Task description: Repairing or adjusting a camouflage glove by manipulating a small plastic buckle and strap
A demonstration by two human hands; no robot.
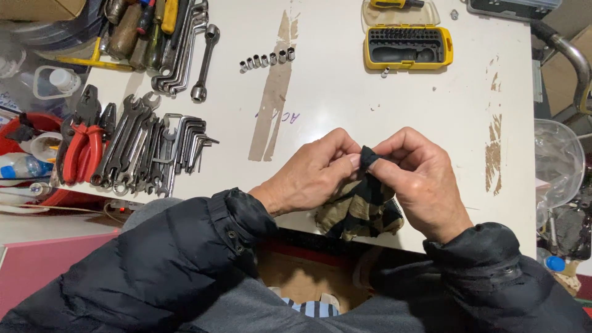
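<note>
Head view. The left hand (308,179) and the right hand (419,185) meet over the near edge of the white table (370,92). Both hands pinch the same striped cloth (357,213), black and tan in colour. The thumb and fingertips of each hand close on a raised black fold at the top of the cloth. The remainder of the cloth hangs bunched below the hands and rests at the table edge. Whether anything is wrapped inside the fold cannot be told. Both arms wear black padded sleeves (185,265).

On the table, well apart from the hands:
- A row of small sockets (267,59) lies near the far middle.
- A yellow bit case (408,46) stands open at the far right, with bits in its upper row.
- A fan of wrenches (132,148) lies at the left, with a set of hex keys (191,142) just beside it.
- Red-handled pliers (83,145) lie at the left edge.
- A pile of long wrenches and screwdrivers (166,43) occupies the far left corner.
</note>
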